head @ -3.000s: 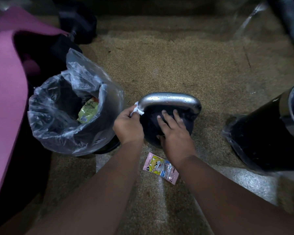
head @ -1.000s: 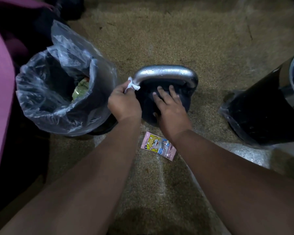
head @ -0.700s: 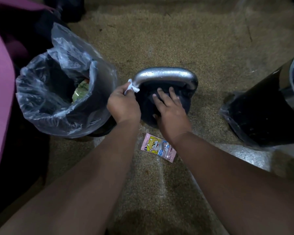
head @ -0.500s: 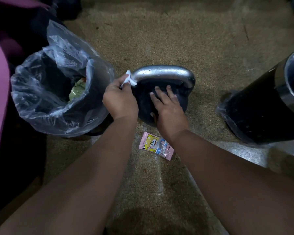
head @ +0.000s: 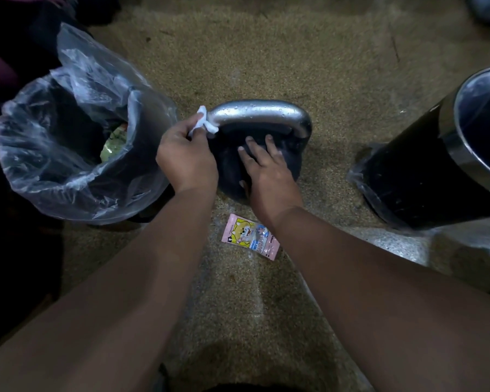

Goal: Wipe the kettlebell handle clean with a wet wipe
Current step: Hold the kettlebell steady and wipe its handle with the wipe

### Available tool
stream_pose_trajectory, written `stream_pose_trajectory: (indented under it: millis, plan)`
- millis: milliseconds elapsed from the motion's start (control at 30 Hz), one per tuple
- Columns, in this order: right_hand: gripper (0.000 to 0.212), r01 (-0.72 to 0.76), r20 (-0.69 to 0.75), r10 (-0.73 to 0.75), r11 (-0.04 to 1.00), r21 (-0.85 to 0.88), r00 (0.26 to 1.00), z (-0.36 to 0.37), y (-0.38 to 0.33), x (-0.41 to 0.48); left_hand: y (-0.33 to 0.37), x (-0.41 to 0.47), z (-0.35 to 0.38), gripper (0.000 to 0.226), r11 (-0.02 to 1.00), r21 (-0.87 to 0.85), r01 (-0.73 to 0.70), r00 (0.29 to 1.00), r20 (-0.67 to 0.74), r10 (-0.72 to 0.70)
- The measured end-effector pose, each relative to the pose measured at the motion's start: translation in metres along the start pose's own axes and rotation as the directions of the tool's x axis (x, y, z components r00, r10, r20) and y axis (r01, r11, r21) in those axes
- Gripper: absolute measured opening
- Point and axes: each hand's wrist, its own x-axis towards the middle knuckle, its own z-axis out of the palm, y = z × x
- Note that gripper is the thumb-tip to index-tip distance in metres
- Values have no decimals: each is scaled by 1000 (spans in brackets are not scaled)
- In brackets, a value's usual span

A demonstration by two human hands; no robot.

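Little is changing since three seconds ago: the left hand (head: 186, 159) is creeping slightly higher on the left end of the kettlebell handle (head: 260, 111), up to the bend, while the right hand (head: 269, 171) is staying flat on the kettlebell body (head: 290, 162). The kettlebell (head: 229, 171) is standing on the floor (head: 294, 52) between a lined bin (head: 142, 176) on the left and a black container (head: 419, 171) on the right.

The left hand is pinching the wet wipe (head: 204, 123), bunched into a small white wad, and pressing it against the left corner of the handle. The right hand is lying spread, steadying the body. I am judging that the wiping step is going on, but only at this left end; the top bar and the right bend seem to be waiting. The next move is asking for sliding the wad along the bar to the right, wrapping it so the underside is reached too.

The handle is looking like a thick, rounded bar of silver metal with small drops shining on it, so probably slippery. The body is looking dark, matt and round. A pink wipe packet (head: 251, 240) is lying flat on the grainy, sand-coloured floor near the right wrist
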Motion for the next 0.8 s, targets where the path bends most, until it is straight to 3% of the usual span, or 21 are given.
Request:
stream_pose_trajectory:
  millis: [100,300,433,600,800]
  plan:
    - [60,-4,-5,4,1000,26,1000,0,-1,0,-8,1,0,20,996,39,74,997,-25,-73]
    - [61,-1,-24,2,1000,30,1000,1,-1,-1,-3,-2,-3,21,1000,7,11,1000,8,-11]
    - [60,0,-23,1,999,37,1000,2,-1,0,-7,-5,-4,21,993,110,44,999,-2,-44]
    - [59,3,-30,-2,999,46,1000,2,1,-1,-4,0,0,20,1000,23,3,1000,-10,-3]
    - [60,-2,-13,2,1000,29,1000,3,2,0,-11,-4,-1,21,999,38,0,1000,-21,1]
